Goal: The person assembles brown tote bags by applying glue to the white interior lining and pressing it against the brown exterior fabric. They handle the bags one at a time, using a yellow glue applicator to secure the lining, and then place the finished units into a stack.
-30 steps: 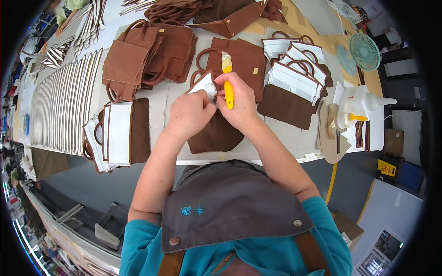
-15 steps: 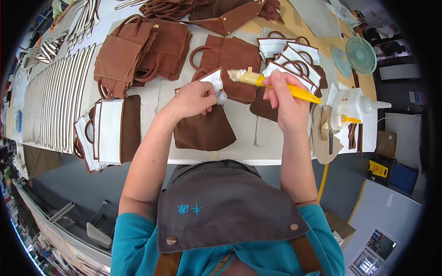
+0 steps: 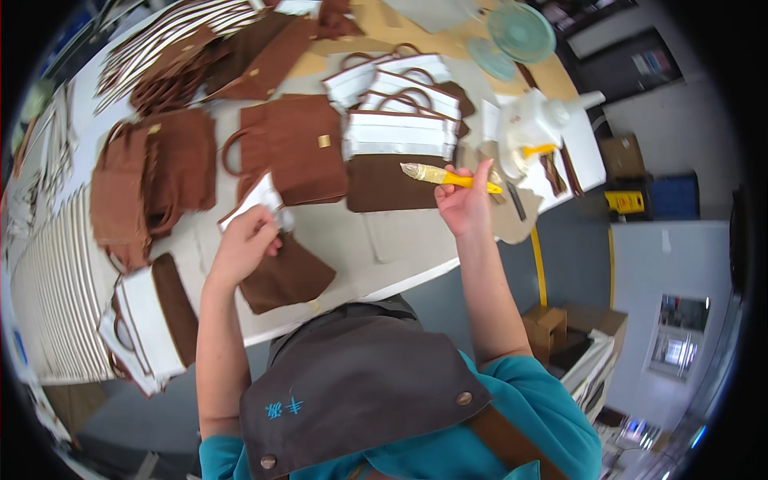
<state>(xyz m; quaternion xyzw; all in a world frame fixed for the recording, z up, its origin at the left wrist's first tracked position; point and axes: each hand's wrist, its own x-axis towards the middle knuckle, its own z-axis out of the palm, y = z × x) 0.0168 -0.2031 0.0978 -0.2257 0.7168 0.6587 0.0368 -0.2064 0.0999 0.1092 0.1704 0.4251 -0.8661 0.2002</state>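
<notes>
My left hand [image 3: 246, 244] pinches the white upper part of a dark brown bag panel [image 3: 288, 276], which lies at the front of the table, its lower part flat and its top lifted. Held in my right hand [image 3: 466, 200] is a brush [image 3: 432, 172] with a yellow handle, its bristles pointing left and coated in something pale. Under the bristles lies another dark brown panel [image 3: 384, 180] with a white top band, below several overlapping white handled pieces [image 3: 408, 100]. Just beyond my left hand rests a reddish-brown bag piece [image 3: 292, 148] with a handle.
Stacked brown bag pieces [image 3: 152, 180] stand at left, with white-and-brown pieces [image 3: 152, 320] at the near edge. Long pale strips [image 3: 60, 296] line the far left. To the right are a white spouted bottle [image 3: 532, 120], a dark narrow tool [image 3: 517, 202] and a green fan [image 3: 520, 34].
The view has turned and shifted to the right, so the table sits tilted. My right hand has turned more palm-up with the brush, and its fingers have loosened. My left hand keeps its pinch.
</notes>
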